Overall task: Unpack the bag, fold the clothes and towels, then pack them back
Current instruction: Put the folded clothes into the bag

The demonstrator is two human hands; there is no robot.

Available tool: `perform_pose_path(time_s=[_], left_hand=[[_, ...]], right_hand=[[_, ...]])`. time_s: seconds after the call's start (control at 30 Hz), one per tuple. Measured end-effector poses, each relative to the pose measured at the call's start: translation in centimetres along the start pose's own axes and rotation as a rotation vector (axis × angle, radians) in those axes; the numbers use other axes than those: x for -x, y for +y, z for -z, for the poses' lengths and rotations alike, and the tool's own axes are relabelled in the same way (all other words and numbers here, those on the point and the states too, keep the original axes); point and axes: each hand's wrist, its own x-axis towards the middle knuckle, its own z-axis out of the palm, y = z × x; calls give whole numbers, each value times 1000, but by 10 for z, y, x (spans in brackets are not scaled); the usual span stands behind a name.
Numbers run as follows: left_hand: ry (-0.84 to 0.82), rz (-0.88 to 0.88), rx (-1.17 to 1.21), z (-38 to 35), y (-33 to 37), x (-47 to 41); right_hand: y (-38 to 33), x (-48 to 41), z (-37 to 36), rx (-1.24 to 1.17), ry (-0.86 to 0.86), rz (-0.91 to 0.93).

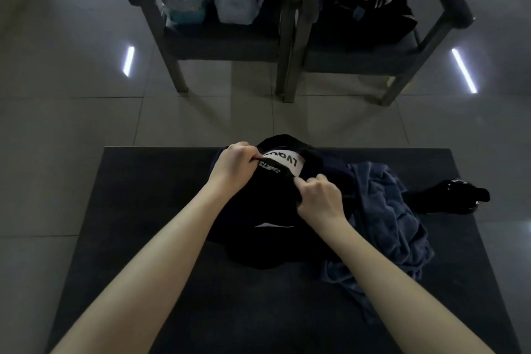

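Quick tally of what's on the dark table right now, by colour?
Black: 2, the black garment gripped by the left hand and right hand, and a small black item at the right
Blue: 1, a crumpled blue towel
Total: 3 on the table

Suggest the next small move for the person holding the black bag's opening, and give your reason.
Probably draw the white lettered item out. Both the left hand and right hand pinch the black bag mouth apart, and that item still sits inside, while a blue towel already lies out.
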Motion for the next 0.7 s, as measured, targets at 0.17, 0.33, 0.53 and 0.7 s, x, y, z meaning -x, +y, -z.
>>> perform_pose_path(time_s=[0.17, 0.33, 0.53, 0.7], left_hand=[[93, 18, 88, 9, 8, -6], [113, -4, 114, 9, 3, 4], [108, 87, 101, 6, -18, 10], [39, 66, 91, -5, -19, 11]], right_hand=[[-21, -4, -2, 112, 67, 128], [-22, -16, -8, 25, 214, 98], [-34, -15, -38, -27, 378, 198], [-10, 13, -61, 96, 328, 54]])
